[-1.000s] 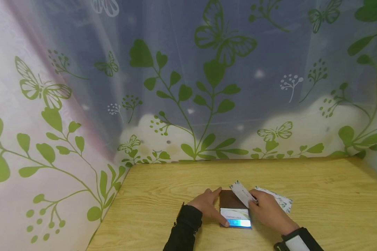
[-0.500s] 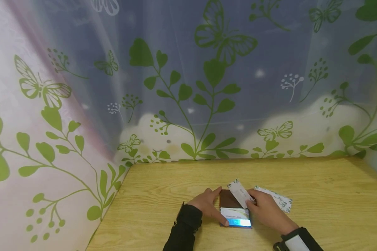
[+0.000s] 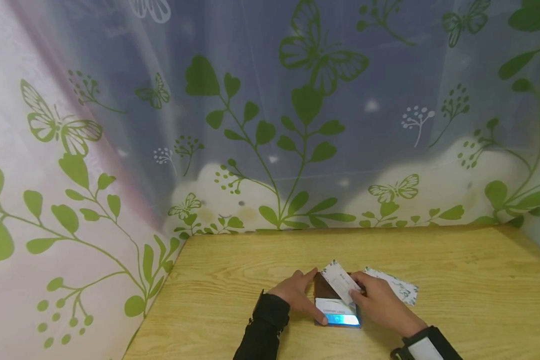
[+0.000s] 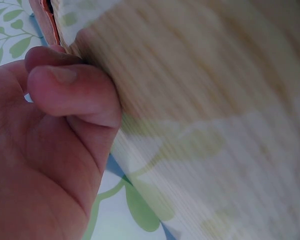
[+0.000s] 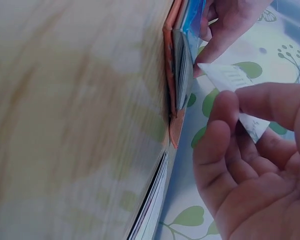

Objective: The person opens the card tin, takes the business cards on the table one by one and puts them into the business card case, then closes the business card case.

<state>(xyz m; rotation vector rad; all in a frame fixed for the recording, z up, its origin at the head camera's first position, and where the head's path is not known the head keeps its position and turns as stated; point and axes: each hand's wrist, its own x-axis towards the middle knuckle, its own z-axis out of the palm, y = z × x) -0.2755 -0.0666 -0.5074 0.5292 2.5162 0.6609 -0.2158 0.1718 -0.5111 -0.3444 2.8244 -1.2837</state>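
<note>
Over one brown holder (image 3: pixel 325 291), right hand (image 3: pixel 380 300) pinches one card (image 3: pixel 340 283); left hand (image 3: pixel 294 293), spread, touches holder.

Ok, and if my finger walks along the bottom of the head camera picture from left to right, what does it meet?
Black left sleeve → left hand → brown holder → right hand → black right sleeve.

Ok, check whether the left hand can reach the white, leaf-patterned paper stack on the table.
Probably not directly: the right hand, pinching a white rectangular paper card over the brown rectangular holder, lies between the left hand and the stack.
</note>
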